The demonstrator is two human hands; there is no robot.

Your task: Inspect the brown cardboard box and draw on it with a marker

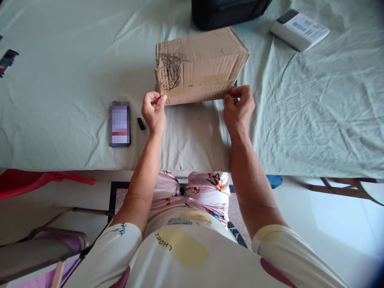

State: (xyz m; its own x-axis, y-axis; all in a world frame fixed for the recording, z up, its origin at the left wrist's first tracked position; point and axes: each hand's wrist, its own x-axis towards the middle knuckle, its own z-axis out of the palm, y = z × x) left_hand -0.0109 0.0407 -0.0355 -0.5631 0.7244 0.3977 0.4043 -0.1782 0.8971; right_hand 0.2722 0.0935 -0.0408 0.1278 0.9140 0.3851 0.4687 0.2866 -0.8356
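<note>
A brown cardboard box stands tilted on the cloth-covered table in front of me, with a dark scribble on its left part. My left hand pinches the box's near left corner between thumb and fingers. At the near right corner, my right hand grips the edge with its fingers curled. A small dark thing, partly hidden, shows beside the right fingers. Close to my left wrist lies a small black stick-like piece, and left of it a phone with a lit, blurred screen.
A black case stands just behind the box. At the back right lies a white and dark-grey package with printing. A black object sits at the far left. The pale green tablecloth is wrinkled. Chairs stand below the table's front edge.
</note>
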